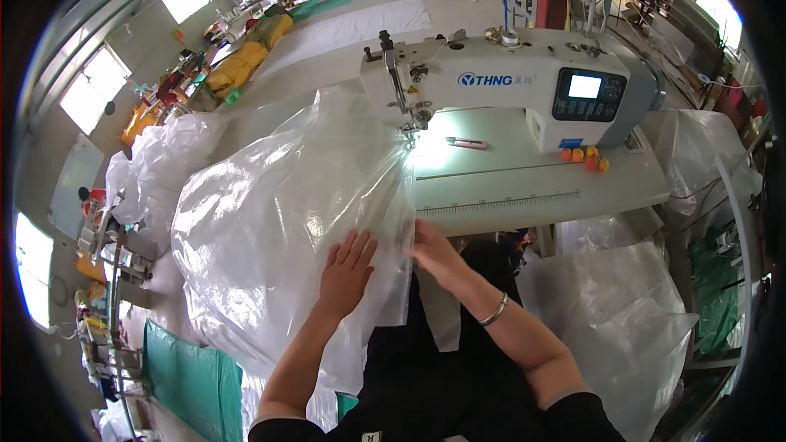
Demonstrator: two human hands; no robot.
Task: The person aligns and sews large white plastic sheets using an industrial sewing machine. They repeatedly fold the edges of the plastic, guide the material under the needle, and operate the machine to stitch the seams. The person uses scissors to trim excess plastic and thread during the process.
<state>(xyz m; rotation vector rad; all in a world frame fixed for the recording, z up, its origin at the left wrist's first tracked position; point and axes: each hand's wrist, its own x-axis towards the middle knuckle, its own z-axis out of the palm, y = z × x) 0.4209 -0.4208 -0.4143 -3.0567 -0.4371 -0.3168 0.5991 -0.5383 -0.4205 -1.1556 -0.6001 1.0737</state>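
A large translucent plastic sheet [254, 221] covers the left part of the sewing table and drapes toward my lap. Its gathered right edge runs up to the needle area [409, 133] of a white sewing machine [491, 86], where a bright lamp shines. My left hand [347, 274] lies flat on the sheet with fingers stretched out. At the sheet's right edge, near the table's front, my right hand [435, 254] has its fingers closed on the plastic; the fingertips are partly hidden. A pink-handled cutter [467, 144] rests on the machine bed, right of the needle.
Several small orange-red balls or fruits [591, 162] sit by the machine's base. A printed scale [508, 201] runs along the table's front. More plastic [614, 319] hangs at the right; a crumpled bundle [164, 164] and green sheeting [192, 376] lie at the left.
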